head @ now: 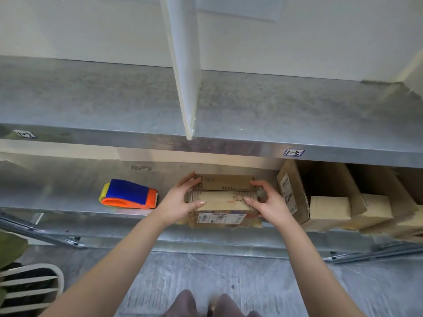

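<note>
On the lower shelf point(68, 195) a blue-orange tape dispenser point(128, 194) lay far left, apart from the work. Left hand point(180, 197) gripped the cardboard box point(225, 197) by its left side, fingers curled over top; right hand point(267, 202) gripped its right side. Box sat at shelf's front edge, w/ more cartons point(329, 202) just beside, to the right.

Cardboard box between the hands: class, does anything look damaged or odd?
The cardboard box, held by the left hand and right hand, looks battered: torn, ragged tape across its top flaps and a frayed front bottom edge.
</note>
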`<state>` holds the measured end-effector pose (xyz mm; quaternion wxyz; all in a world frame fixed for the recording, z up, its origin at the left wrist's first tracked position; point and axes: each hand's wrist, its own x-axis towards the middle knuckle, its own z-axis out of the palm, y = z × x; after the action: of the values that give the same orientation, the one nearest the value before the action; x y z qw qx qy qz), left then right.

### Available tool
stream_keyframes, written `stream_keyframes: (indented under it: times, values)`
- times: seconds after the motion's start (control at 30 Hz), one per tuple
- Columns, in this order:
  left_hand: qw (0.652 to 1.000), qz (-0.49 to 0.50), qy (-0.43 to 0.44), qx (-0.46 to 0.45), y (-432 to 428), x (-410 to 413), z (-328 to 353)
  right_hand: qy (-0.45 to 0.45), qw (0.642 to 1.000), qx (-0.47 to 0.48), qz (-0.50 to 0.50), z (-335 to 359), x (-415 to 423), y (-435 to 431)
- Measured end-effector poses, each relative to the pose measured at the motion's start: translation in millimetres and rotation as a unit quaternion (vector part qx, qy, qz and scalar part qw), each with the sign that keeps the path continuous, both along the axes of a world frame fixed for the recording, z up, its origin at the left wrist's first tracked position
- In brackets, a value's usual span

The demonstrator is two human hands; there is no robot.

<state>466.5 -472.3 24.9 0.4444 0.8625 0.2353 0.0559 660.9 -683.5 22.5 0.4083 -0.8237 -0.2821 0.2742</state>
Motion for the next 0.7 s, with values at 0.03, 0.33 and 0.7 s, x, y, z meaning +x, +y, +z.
stream_keyframes:
  times: [0.03, 0.33, 0.7]
  values:
    - [1.000, 0.017, 0.005, 0.009, 0.8, 0.5, -3.7, 0.000, 1.000, -0.001, -0.003, -4.6, -4.2, 3.2]
    - [0.998, 0.063, -0.013, -0.022, 19.6, 20.7, -13.0, 0.081, 0.995, 0.053, -0.034, -11.1, -4.3, 35.3]
    - [0.962, -0.004, 0.111, 0.248, 14.8, 23.1, 1.4, -0.170, 0.983, 0.000, -0.061, -6.7, -17.7, 29.1]
